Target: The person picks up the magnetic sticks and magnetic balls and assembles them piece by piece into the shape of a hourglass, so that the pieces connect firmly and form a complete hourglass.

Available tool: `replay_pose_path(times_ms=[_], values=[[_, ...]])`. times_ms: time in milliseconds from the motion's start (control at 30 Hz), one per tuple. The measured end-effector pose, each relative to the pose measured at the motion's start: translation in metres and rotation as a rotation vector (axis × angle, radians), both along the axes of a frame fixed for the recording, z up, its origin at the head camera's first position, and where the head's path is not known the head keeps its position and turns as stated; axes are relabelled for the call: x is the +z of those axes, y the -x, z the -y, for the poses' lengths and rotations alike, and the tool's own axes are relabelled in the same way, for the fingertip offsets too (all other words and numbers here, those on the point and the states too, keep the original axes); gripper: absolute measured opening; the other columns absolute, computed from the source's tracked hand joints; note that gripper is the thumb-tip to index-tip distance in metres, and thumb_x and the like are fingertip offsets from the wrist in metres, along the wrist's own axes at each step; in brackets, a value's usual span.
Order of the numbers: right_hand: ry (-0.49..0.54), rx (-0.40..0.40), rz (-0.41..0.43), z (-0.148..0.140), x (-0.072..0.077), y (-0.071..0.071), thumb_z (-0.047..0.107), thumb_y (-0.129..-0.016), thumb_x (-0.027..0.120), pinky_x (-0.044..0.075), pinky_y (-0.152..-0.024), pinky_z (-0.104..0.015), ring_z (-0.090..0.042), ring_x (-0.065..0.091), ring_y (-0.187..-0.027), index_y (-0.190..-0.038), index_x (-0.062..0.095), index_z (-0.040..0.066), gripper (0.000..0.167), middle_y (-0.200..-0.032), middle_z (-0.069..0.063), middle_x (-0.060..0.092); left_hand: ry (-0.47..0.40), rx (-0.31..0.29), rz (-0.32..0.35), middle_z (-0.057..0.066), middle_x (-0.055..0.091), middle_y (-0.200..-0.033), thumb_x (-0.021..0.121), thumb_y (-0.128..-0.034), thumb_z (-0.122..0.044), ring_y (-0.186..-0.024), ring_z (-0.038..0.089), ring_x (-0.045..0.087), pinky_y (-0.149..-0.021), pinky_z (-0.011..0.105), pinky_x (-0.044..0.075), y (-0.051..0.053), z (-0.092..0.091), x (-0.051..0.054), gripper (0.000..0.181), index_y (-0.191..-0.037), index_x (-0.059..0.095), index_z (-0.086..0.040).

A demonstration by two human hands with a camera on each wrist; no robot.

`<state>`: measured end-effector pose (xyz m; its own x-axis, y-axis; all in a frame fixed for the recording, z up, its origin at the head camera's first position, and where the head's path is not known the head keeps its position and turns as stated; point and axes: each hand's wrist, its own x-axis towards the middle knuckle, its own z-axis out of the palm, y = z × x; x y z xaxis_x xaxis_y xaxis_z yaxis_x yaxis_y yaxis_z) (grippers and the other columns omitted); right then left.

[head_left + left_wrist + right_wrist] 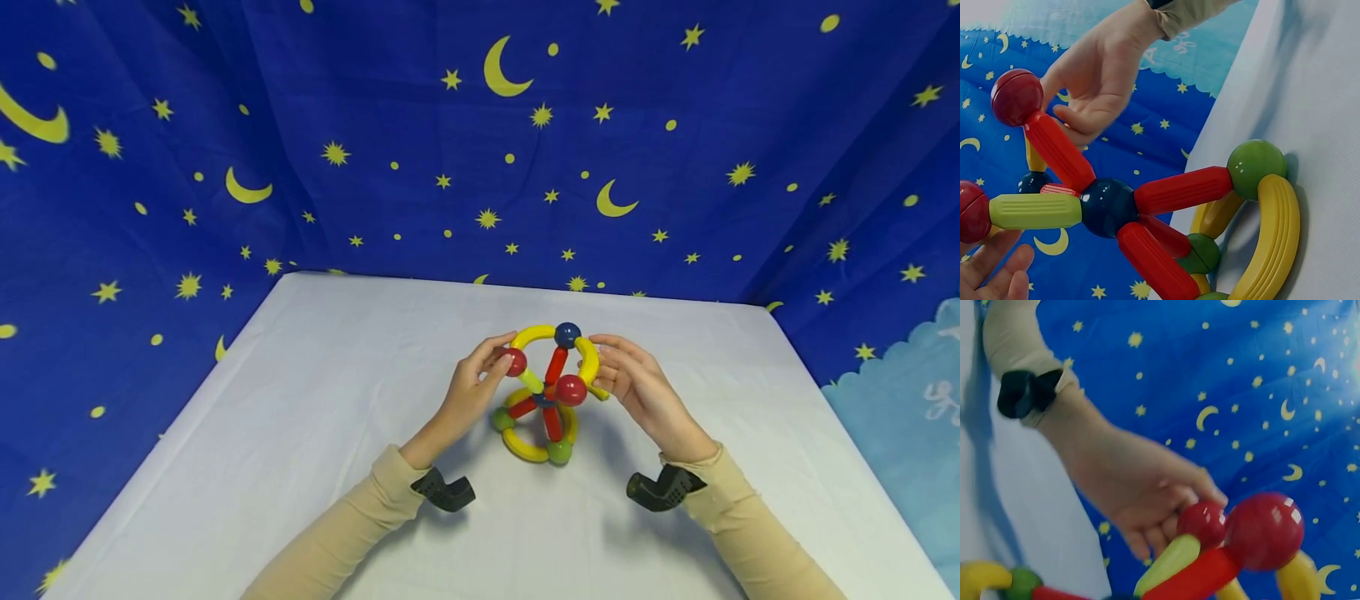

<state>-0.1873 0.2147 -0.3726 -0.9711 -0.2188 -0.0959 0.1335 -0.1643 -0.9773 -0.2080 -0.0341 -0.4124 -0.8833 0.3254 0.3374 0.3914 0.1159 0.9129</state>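
Observation:
A ball-and-rod construction toy stands on the table, with a dark blue ball [1109, 207] joining red rods [1182, 189] and a lime rod [1035, 211] at its middle. At its upper left, my left hand [471, 383] pinches a red ball [513, 362] on the lime rod's end. My right hand [637, 383] holds a yellow curved rod [589, 361] between another dark blue ball [567, 335] and a second red ball [572, 390]; its fingers partly hide behind the rod. Below, green balls [559, 452] and yellow curved rods [525, 447] form a ring base.
White cloth covers the table [300, 400]. A blue curtain [420, 125] with yellow moons and stars hangs behind and at the left; a light blue cloth [907, 425] hangs at the right. Each wrist wears a black camera mount [666, 487].

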Motion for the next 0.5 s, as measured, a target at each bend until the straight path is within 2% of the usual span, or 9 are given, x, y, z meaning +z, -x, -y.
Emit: replay_pose_path(times_ms=[100,233,300,367,500], values=[[-0.136,-0.085,-0.043,-0.006,-0.012,0.007,0.026,-0.099,0.049,0.052,-0.077,-0.020,-0.005,0.062,-0.079,-0.125,0.045,0.002,0.036,-0.094,0.008,0.063,-0.026,-0.007,0.015,0.017,0.063,-0.121,0.047,-0.0995,-0.014,-0.107,0.025,0.062,-0.091,0.026,0.046,0.000,0.000,0.000,0.037,-0.135,0.050,-0.007],[-0.457,-0.166,-0.104,-0.016,-0.041,0.024,0.020,-0.095,0.056,0.052,-0.081,-0.022,-0.003,0.059,-0.087,-0.127,0.049,-0.005,0.041,-0.104,0.000,0.063,-0.114,-0.043,0.055,0.022,0.062,-0.118,0.047,-0.0992,-0.013,-0.104,0.016,0.062,-0.091,0.024,0.049,0.000,-0.001,0.002,0.037,-0.134,0.049,-0.003],[-0.615,-0.173,-0.149,-0.020,-0.057,0.033,0.015,-0.092,0.060,0.052,-0.085,-0.028,-0.010,0.061,-0.094,-0.124,0.054,-0.005,0.038,-0.109,-0.010,0.065,-0.156,-0.061,0.076,0.026,0.061,-0.116,0.047,-0.0989,-0.012,-0.100,0.009,0.061,-0.088,0.022,0.050,0.000,-0.001,0.002,0.037,-0.134,0.048,-0.001],[-0.728,-0.162,-0.195,-0.023,-0.071,0.040,0.010,-0.089,0.063,0.052,-0.088,-0.035,-0.021,0.062,-0.099,-0.122,0.057,-0.006,0.037,-0.112,-0.021,0.065,-0.181,-0.074,0.098,0.028,0.061,-0.115,0.047,-0.0986,-0.012,-0.096,0.003,0.060,-0.086,0.020,0.049,0.000,-0.001,0.001,0.038,-0.135,0.046,0.000],[-0.830,-0.098,-0.252,-0.024,-0.088,0.051,0.006,-0.084,0.067,0.053,-0.087,-0.044,-0.038,0.063,-0.101,-0.118,0.059,-0.008,0.038,-0.112,-0.028,0.065,-0.213,-0.092,0.125,0.031,0.060,-0.114,0.046,-0.0980,-0.012,-0.092,0.000,0.059,-0.085,0.018,0.048,0.000,-0.002,0.000,0.041,-0.137,0.042,0.000]])
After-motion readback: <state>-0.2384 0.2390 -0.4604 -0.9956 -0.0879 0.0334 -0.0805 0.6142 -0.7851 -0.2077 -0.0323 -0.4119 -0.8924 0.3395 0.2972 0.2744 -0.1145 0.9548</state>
